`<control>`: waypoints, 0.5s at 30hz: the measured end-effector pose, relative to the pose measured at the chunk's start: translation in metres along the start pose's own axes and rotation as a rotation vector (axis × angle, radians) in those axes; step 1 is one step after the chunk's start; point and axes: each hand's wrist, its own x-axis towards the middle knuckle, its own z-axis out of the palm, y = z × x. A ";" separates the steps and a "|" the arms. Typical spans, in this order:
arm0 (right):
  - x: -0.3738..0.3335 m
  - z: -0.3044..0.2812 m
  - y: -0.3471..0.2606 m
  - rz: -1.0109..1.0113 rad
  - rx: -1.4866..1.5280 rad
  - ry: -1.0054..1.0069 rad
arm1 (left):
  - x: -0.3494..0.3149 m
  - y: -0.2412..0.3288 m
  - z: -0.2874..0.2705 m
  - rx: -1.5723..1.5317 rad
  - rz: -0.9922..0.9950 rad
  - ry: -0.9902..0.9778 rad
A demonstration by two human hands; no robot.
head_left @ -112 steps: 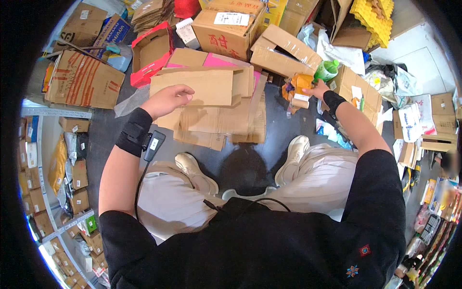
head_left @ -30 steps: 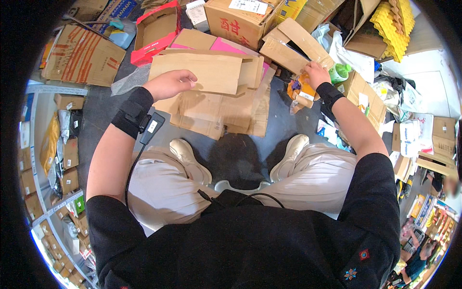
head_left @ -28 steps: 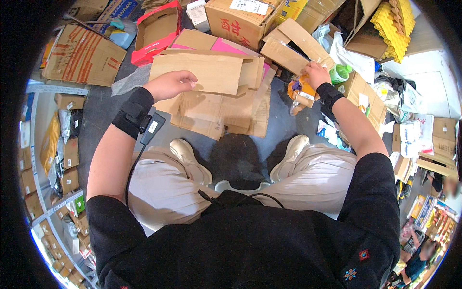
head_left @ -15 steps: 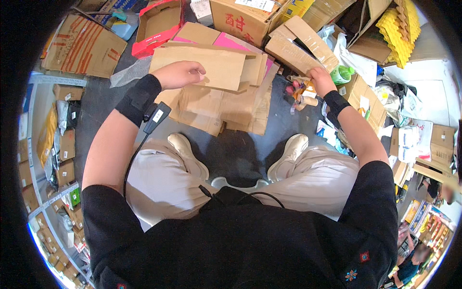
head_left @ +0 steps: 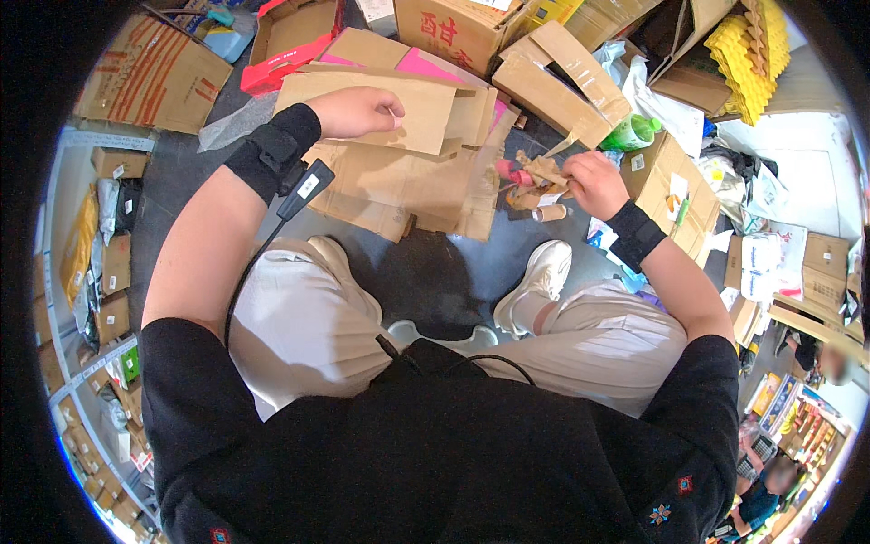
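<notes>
My left hand [head_left: 361, 112] hovers over a stack of flattened cardboard [head_left: 362, 190], its fingers curled together; whatever they hold, if anything, is too small to tell. At the right, my right hand [head_left: 594, 184] is closed on crumpled brown packing tape [head_left: 546, 170]. That tape is beside a heap of small scraps, with red bits [head_left: 513, 172] and a short cardboard tube [head_left: 549, 213] among them. Just beyond my right hand lies a brown carton [head_left: 555, 83] with tape across it. A green plastic bottle [head_left: 633, 133] rests next to that carton.
A red-edged open box [head_left: 288, 45] and a large printed carton [head_left: 449, 34] stand at the back. Yellow egg-crate sheets [head_left: 749, 59] lie far right. Shelves with parcels [head_left: 116, 263] run along the left. Another person [head_left: 770, 494] is at the lower right.
My right hand has moved down and slightly left, toward the scraps, away from the taped carton. My left hand has shifted right and up over the cardboard.
</notes>
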 end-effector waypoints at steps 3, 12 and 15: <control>-0.001 -0.003 -0.005 0.042 0.043 -0.088 | -0.002 0.005 0.001 -0.018 0.018 0.009; 0.047 -0.040 -0.058 0.041 0.158 0.090 | -0.015 0.090 0.028 0.138 0.428 0.411; 0.079 -0.071 -0.096 -0.063 0.035 0.234 | -0.029 0.133 0.035 0.160 0.515 0.584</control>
